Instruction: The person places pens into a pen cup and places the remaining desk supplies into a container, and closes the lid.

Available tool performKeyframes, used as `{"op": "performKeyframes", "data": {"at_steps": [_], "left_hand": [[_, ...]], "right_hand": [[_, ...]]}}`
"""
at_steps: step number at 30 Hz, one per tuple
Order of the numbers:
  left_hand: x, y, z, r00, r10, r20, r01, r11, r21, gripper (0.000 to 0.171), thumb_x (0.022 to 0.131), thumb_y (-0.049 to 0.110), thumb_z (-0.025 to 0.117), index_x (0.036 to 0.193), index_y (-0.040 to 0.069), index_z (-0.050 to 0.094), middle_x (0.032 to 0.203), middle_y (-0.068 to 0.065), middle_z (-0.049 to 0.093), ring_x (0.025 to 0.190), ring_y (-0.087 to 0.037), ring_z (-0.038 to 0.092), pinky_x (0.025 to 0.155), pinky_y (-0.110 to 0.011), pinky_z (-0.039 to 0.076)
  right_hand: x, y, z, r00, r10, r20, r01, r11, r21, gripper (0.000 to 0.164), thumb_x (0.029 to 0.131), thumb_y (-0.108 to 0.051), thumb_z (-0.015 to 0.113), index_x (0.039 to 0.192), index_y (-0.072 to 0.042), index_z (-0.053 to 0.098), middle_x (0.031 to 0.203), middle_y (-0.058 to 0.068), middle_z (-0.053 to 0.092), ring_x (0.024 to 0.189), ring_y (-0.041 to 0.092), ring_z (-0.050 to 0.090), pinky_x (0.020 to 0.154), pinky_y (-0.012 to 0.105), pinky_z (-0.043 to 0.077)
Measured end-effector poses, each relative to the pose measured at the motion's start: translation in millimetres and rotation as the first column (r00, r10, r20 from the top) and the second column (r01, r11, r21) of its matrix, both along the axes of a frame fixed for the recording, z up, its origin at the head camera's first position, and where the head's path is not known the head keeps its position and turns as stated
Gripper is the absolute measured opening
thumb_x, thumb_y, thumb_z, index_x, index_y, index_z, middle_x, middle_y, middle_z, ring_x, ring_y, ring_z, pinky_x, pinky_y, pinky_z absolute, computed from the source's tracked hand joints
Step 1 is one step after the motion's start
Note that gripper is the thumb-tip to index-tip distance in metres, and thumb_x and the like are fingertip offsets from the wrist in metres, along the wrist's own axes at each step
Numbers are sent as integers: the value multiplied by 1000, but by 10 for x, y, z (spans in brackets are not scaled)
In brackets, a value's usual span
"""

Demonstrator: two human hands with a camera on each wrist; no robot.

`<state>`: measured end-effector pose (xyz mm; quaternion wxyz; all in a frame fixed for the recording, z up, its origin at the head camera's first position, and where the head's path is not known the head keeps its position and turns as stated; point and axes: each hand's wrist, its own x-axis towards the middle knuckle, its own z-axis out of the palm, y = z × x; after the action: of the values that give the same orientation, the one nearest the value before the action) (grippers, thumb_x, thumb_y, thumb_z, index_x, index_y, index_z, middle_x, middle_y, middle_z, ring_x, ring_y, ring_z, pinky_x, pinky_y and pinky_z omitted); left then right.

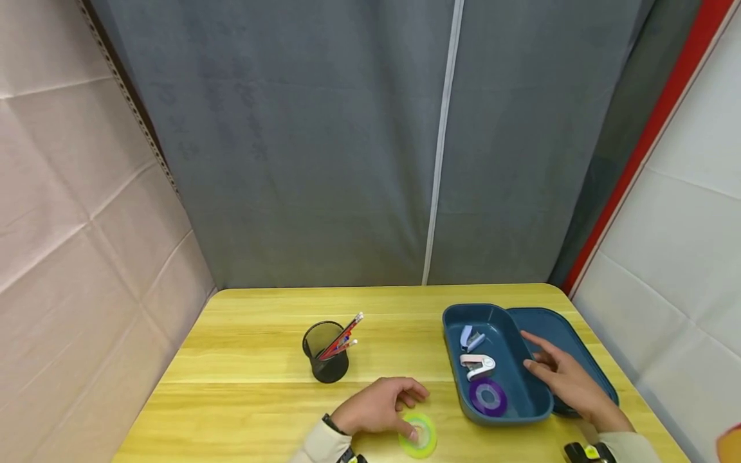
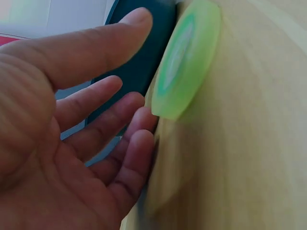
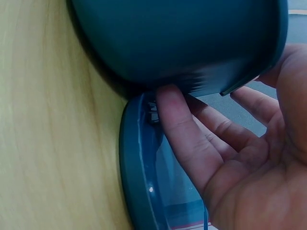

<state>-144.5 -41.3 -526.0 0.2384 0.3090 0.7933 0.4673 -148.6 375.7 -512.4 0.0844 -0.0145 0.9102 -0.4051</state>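
Note:
My left hand [image 1: 382, 404] hovers by a yellow-green tape roll [image 1: 431, 441] lying flat on the table, its thumb overlapping the ring in the head view. The left wrist view shows fingers loosely bent, with nothing between them and the tape roll [image 2: 201, 72] beyond the thumb. My right hand [image 1: 570, 382] is at the right side of a blue box [image 1: 515, 379], fingers mostly straight. Its thumb [image 3: 175, 110] touches the outer wall; some fingertips are hidden behind the box in the right wrist view. Inside the box lie a lilac stapler [image 1: 471, 338], a white-and-pink stapler [image 1: 479, 365] and a purple tape roll [image 1: 488, 397].
A blue lid-like shallow tray [image 1: 556, 328] lies right of the box, partly overlapped by it. Left of centre stands a black mesh pen cup [image 1: 330, 370] with several pencils [image 1: 341, 341] leaning right. A grey curtain [image 1: 324, 161] hangs behind the wooden table [image 1: 243, 360].

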Motion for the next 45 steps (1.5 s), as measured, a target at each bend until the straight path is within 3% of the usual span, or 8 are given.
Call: {"op": "performKeyframes", "data": {"at_steps": [8,17,25,31,39,45], "left_hand": [[32,-73,-45,995,-95,-8,94,995,-30,61,76,10,96,131,19,71,124,16,71,106,6,61,97,-18,52],[46,-62,-42,990,-123,-62,116,988,-104,64,72,11,98,128,25,72,119,23,69,104,10,59,95,-16,51],[39,-51,-47,988,-121,-100,111,988,-105,65,72,8,97,129,23,71,121,21,69,105,10,59,96,-16,51],[56,-39,-44,992,-93,-85,83,990,-110,65,73,8,97,129,24,71,121,21,68,106,9,59,97,-17,52],[31,-37,-26,974,-100,-205,61,980,-190,72,72,17,99,136,24,66,116,21,62,103,9,55,94,-16,51],[60,-21,-1,960,-89,-266,27,973,-230,70,70,22,99,133,25,67,110,18,56,99,8,52,92,-15,49]], "right_hand": [[4,3,-23,1000,-11,30,12,1000,-17,74,109,-42,59,169,-16,26,157,35,44,137,49,54,97,56,59],[33,-16,-2,999,-9,36,10,1000,-27,75,108,-44,60,169,-17,26,159,36,41,140,53,50,97,57,59],[14,-8,13,999,-17,38,18,999,-35,76,107,-45,61,169,-17,27,159,36,42,138,52,51,94,53,61],[0,-7,-1,998,-21,55,23,999,-37,76,106,-46,62,169,-18,27,158,36,42,139,52,51,94,54,61],[-8,-19,8,998,-27,49,30,998,-50,75,107,-43,62,169,-18,28,154,35,47,133,47,55,85,42,61],[-15,-12,27,999,-25,45,27,999,-40,75,107,-43,61,169,-17,28,154,35,48,132,46,56,85,41,61]]}}
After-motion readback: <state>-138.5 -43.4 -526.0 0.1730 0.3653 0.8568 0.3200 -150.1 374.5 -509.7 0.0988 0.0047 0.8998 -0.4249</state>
